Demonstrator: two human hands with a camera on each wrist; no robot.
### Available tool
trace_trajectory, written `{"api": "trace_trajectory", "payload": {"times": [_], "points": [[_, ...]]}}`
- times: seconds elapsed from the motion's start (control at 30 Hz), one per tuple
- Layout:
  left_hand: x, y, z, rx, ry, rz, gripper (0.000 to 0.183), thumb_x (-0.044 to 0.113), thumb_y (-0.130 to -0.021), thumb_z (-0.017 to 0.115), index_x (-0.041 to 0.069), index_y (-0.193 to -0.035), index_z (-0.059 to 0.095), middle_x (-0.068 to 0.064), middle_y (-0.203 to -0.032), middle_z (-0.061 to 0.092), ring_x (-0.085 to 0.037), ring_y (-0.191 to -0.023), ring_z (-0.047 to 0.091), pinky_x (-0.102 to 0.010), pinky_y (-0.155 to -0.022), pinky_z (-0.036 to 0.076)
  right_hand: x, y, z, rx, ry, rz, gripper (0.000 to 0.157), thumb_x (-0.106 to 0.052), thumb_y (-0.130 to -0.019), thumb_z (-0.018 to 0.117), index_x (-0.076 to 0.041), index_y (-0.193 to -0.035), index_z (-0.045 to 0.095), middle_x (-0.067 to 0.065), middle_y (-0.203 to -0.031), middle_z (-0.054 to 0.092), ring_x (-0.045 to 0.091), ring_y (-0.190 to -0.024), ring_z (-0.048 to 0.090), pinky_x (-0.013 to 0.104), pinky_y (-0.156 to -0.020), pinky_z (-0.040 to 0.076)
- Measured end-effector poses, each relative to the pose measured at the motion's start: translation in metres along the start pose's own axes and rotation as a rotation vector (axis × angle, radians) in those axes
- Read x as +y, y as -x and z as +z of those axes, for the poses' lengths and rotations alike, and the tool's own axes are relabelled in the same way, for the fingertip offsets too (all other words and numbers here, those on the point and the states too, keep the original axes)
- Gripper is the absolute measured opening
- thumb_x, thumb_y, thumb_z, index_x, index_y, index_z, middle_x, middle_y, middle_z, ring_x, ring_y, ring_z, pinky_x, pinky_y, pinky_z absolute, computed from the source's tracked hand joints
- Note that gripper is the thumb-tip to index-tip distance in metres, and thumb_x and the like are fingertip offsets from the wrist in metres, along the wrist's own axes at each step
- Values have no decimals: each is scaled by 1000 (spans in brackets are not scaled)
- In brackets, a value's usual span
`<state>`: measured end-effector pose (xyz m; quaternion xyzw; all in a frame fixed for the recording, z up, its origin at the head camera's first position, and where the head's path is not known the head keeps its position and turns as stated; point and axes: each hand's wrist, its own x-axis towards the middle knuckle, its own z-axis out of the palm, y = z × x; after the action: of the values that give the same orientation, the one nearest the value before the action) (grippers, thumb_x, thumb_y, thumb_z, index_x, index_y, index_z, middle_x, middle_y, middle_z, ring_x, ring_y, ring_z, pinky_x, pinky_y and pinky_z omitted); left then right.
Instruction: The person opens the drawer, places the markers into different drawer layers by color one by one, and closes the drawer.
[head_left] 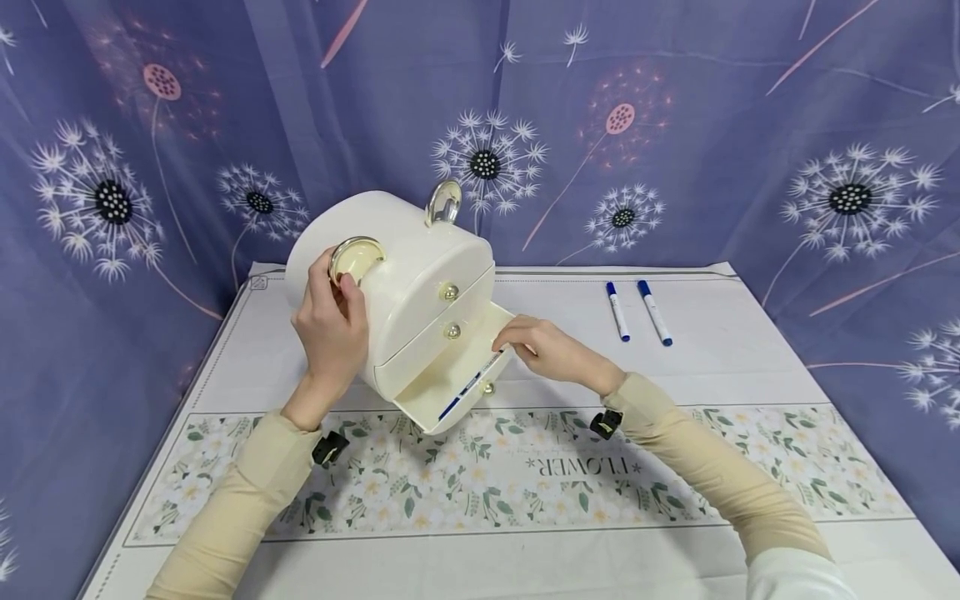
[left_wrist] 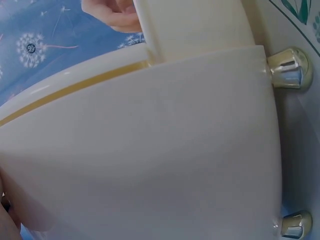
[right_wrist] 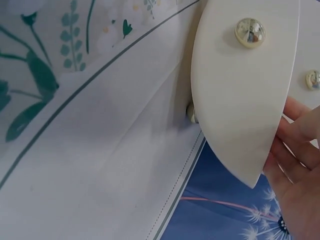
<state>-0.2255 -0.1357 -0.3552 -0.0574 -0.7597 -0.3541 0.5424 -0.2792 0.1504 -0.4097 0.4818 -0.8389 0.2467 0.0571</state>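
A white storage box [head_left: 431, 258] with gold-rimmed ears stands at the left of the table, turned so its drawers face right. My left hand [head_left: 333, 325] grips the near ear [head_left: 357, 258], thumb inside its hollow. The lowest drawer [head_left: 420, 400] is pulled out, and a blue-and-white marker [head_left: 470, 384] lies along the inside of its front. At that drawer's far corner is my right hand [head_left: 547, 350], bent fingertips right at the marker's end. In the right wrist view its fingers [right_wrist: 292, 150] lie along the drawer's edge; I cannot tell whether they pinch the marker.
Two blue-capped markers, one thinner [head_left: 618, 311] and one thicker [head_left: 655, 312], lie side by side at the back right. A white table cover [head_left: 555, 292] with a flowered band runs underneath. Behind hangs a blue dandelion curtain [head_left: 675, 100]. Two shut drawers with round knobs sit above the lowest one.
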Motion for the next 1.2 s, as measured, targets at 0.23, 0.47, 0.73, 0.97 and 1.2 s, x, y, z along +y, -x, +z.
{"api": "trace_trajectory", "payload": {"times": [0.23, 0.47, 0.73, 0.97, 1.2], "points": [[0, 0, 0, 1, -4, 1, 32, 13, -91, 46, 1, -120, 52, -19, -107, 64, -32, -78, 64, -45, -58, 48, 13, 6, -5, 143, 12, 33, 30, 4, -85, 49, -10, -107, 64, 4, -106, 64, 19, -103, 57, 34, -87, 47], [-1, 1, 0, -3, 0, 3, 31, 12, -91, 46, 1, -119, 52, -19, -106, 65, -32, -79, 64, -45, -59, 48, 28, 13, -5, 241, 4, 96, 27, -1, -87, 48, -11, -106, 64, 3, -105, 64, 14, -93, 58, 29, -74, 47], [0, 1, -1, -9, -1, -5, 32, 15, -92, 46, 0, -120, 53, -19, -107, 64, -32, -79, 64, -44, -60, 48, 41, 20, -7, 277, 20, 168, 24, -2, -88, 49, -8, -105, 65, 6, -100, 65, 16, -88, 61, 32, -76, 50], [-1, 1, 0, 2, -7, -3, 32, 14, -91, 46, 2, -120, 52, -19, -106, 65, -33, -77, 63, -45, -58, 48, 59, 31, -8, 277, 51, 312, 22, -5, -90, 48, -6, -103, 66, 9, -99, 66, 21, -88, 62, 36, -77, 51], [-1, 1, 1, 2, 2, 1, 32, 13, -91, 47, 2, -120, 52, -19, -106, 65, -32, -79, 64, -45, -60, 48, 84, 44, -11, 286, 66, 508, 23, -3, -86, 48, -3, -100, 66, 18, -97, 66, 26, -87, 61, 41, -76, 49]]}}
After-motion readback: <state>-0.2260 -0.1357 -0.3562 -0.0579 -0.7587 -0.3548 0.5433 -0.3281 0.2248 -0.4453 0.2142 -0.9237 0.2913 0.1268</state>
